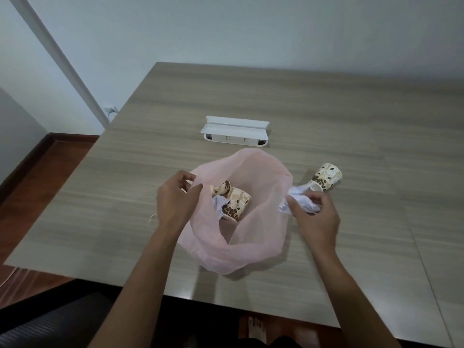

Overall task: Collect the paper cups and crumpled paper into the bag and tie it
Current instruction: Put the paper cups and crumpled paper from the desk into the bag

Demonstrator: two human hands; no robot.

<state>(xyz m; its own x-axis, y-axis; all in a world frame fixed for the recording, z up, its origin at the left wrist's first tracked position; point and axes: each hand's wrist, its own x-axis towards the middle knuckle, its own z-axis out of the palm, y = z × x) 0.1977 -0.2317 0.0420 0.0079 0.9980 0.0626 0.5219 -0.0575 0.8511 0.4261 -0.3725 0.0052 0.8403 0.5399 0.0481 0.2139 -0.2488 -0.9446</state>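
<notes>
Our left hand (175,200) pinches the bag (253,237) rim, mouth facing up; our right hand (313,214) grips crumpled paper (300,197) beside it. A cup (326,179) lies tipped nearby, its mouth toward the paper, with open table (351,116) beyond.

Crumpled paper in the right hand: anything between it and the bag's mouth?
Nothing visible. The right hand grips the crumpled paper just outside the pink bag, whose right rim is all it must clear. The left hand holds the mouth open.

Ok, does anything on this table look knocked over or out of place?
One coffee-bean-print paper cup lies tipped on its side on the wooden table, right of the pink plastic bag, outside it. Nothing looks spilled.
</notes>
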